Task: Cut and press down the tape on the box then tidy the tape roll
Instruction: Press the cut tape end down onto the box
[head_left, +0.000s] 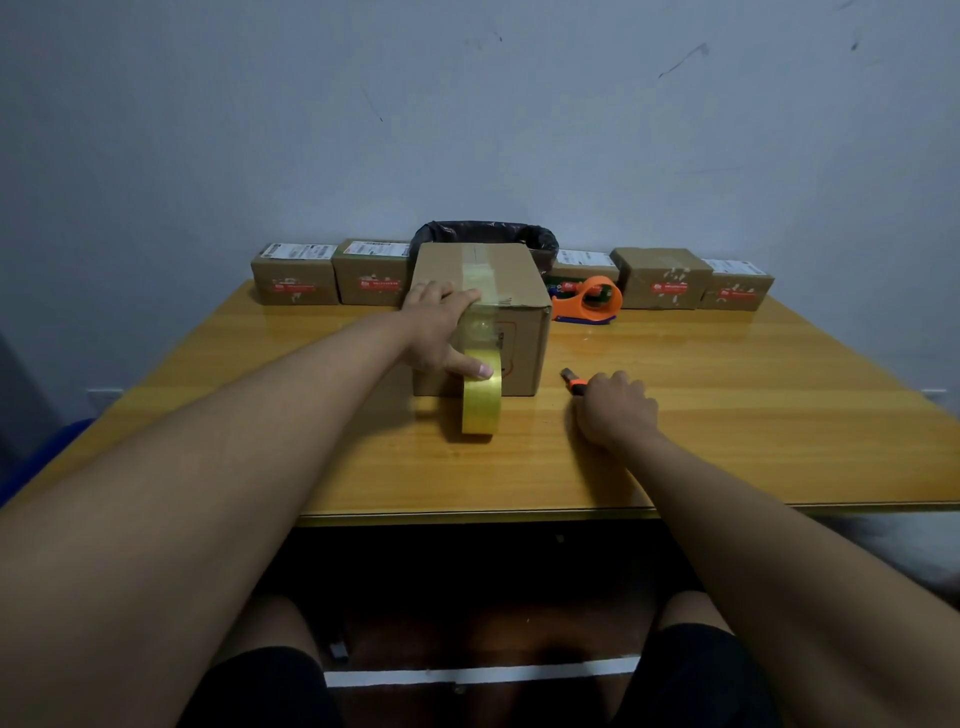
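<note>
A brown cardboard box (519, 291) stands in the middle of the wooden table, with a strip of clear tape running over its top and down its near face. A yellowish tape roll (482, 402) stands on edge against that face, still joined to the strip. My left hand (439, 325) lies over the box's near top edge, thumb pressing on the roll. My right hand (615, 410) rests on the table to the right of the box, closed around an orange-and-black utility knife (573, 381) whose tip points toward the box.
An orange tape dispenser (589, 301) sits just right of the box. Several small brown parcels (293, 278) line the table's far edge against the wall. A black-lined bin (488, 234) stands behind the box. The table's near edge (467, 514) is close to my knees.
</note>
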